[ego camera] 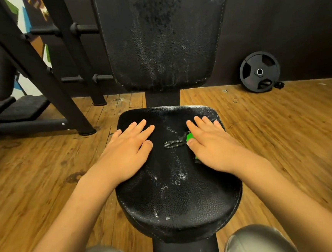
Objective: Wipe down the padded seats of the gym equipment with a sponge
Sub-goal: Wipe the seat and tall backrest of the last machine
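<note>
Two hands flat on a black padded seat [177, 195], a green sponge [190, 137] under the right one.

Wooden floor [262, 137] all round, a weight plate [259, 71] leaning at the wall; the tall backrest [162, 45] stands behind the seat; the left hand [127, 149] lies bare on the seat's left half, fingers straight; the right hand [213, 143] lies on the right half, fingers [193, 127] straight, covering the sponge; green shows only along the thumb side, so its long axis cannot be told.

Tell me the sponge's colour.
The sponge is bright green, showing under the right hand; head view.
</note>
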The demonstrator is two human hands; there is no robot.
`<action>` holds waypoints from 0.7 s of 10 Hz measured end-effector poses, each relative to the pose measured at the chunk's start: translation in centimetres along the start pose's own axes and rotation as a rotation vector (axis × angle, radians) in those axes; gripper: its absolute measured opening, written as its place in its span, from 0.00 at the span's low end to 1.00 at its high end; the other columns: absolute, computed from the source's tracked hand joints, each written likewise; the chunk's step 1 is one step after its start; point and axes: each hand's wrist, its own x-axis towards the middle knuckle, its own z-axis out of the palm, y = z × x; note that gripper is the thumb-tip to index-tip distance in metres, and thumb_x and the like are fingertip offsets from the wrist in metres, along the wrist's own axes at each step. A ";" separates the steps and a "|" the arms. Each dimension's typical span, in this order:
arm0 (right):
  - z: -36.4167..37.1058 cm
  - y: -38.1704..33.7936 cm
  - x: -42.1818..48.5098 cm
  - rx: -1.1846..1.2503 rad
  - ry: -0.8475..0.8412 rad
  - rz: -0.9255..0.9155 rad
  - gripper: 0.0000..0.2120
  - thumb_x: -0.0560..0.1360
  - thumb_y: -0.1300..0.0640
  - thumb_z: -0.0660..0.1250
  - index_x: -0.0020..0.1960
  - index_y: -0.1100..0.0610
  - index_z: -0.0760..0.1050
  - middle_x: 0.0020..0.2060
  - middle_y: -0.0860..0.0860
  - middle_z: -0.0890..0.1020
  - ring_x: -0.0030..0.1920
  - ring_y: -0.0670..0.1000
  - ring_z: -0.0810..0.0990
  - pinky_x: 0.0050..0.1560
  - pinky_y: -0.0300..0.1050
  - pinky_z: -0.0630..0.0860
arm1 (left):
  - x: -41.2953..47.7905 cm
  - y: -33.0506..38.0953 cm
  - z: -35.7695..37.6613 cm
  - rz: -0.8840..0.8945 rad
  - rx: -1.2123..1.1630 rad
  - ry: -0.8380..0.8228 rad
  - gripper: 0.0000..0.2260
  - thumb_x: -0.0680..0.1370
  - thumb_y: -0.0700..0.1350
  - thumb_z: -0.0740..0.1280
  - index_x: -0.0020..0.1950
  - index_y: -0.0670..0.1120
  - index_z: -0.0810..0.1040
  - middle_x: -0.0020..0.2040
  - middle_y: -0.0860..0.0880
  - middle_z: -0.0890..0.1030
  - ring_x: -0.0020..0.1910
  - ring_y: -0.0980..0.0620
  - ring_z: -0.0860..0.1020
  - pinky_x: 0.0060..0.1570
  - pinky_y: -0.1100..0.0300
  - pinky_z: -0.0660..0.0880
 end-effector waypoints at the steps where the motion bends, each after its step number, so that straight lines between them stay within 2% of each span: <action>1: -0.3 0.4 2.4 0.002 0.006 0.031 0.29 0.87 0.47 0.46 0.84 0.54 0.44 0.83 0.55 0.44 0.82 0.56 0.40 0.79 0.51 0.37 | 0.0 -0.1 0.0 -0.002 0.003 0.003 0.23 0.86 0.54 0.48 0.82 0.59 0.52 0.83 0.56 0.47 0.81 0.55 0.44 0.78 0.50 0.42; 2: -0.1 0.1 1.2 -0.005 0.031 0.026 0.30 0.86 0.47 0.47 0.84 0.55 0.43 0.83 0.55 0.44 0.82 0.56 0.39 0.79 0.51 0.37 | 0.0 0.0 0.1 -0.007 0.008 0.002 0.23 0.86 0.54 0.48 0.82 0.59 0.51 0.83 0.57 0.47 0.81 0.56 0.44 0.78 0.51 0.42; 4: 0.1 -0.2 -3.5 -0.022 -0.020 -0.030 0.30 0.86 0.46 0.46 0.83 0.53 0.39 0.82 0.51 0.39 0.81 0.50 0.36 0.77 0.45 0.34 | 0.1 -0.1 0.1 -0.002 0.012 0.011 0.23 0.86 0.55 0.48 0.82 0.59 0.51 0.82 0.57 0.46 0.81 0.56 0.43 0.78 0.51 0.42; 5: 0.0 0.3 -1.7 -0.016 -0.034 -0.039 0.29 0.86 0.46 0.46 0.84 0.53 0.41 0.82 0.51 0.40 0.81 0.51 0.37 0.77 0.46 0.34 | 0.0 -0.1 0.1 0.001 0.018 0.008 0.23 0.86 0.55 0.47 0.82 0.59 0.51 0.82 0.57 0.46 0.81 0.56 0.44 0.78 0.51 0.42; 6: -0.5 0.9 1.5 0.001 -0.019 0.006 0.29 0.87 0.47 0.46 0.84 0.55 0.44 0.83 0.53 0.43 0.82 0.53 0.39 0.79 0.49 0.37 | -0.1 -0.1 0.0 0.005 0.025 0.012 0.23 0.86 0.54 0.48 0.82 0.59 0.51 0.83 0.56 0.47 0.81 0.56 0.44 0.79 0.51 0.43; 7: -1.0 1.3 4.5 -0.020 0.035 0.039 0.26 0.87 0.49 0.48 0.81 0.60 0.54 0.81 0.58 0.55 0.81 0.57 0.49 0.79 0.53 0.47 | -0.2 0.0 0.0 0.002 0.020 0.011 0.23 0.86 0.54 0.48 0.82 0.59 0.51 0.83 0.57 0.46 0.81 0.56 0.44 0.79 0.52 0.43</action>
